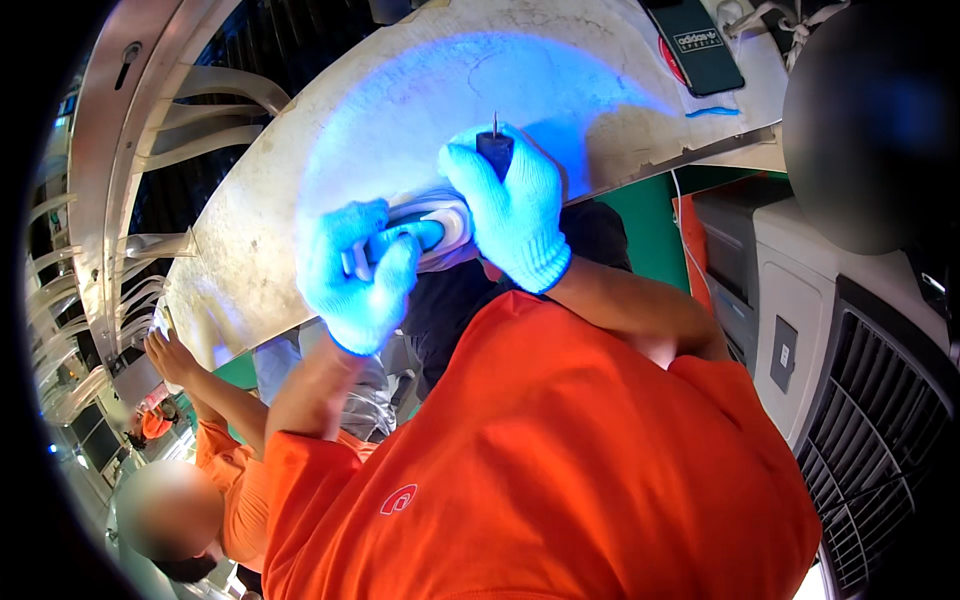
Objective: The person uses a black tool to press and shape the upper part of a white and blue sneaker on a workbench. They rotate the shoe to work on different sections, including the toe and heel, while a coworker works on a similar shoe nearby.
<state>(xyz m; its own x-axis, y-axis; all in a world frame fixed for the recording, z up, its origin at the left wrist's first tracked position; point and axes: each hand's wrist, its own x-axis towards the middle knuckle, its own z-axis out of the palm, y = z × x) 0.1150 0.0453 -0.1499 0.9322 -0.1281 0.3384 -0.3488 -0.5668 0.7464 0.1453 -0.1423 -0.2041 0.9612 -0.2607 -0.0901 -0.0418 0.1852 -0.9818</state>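
Observation:
White knit gloves, tinted blue by the light, cover both my hands. My left hand (355,275) is closed around a rounded white and blue piece (455,225), its thumb lying over the blue part. The piece has a pale looped rim; its exact kind I cannot make out. Just to the right, my right hand (520,205) wraps around a dark-handled tool (495,147) with a thin metal tip pointing away from me. Whether that tip is a blade or a spike is unclear. The right hand's near side sits close against the piece's rim.
A pale worktable (400,110) curves ahead, lit by a blue glow. At its far right lie a dark phone (700,42) and a thin blue strip (712,112). A co-worker's hand (172,357) rests at the left edge. A grey machine (800,270) stands right.

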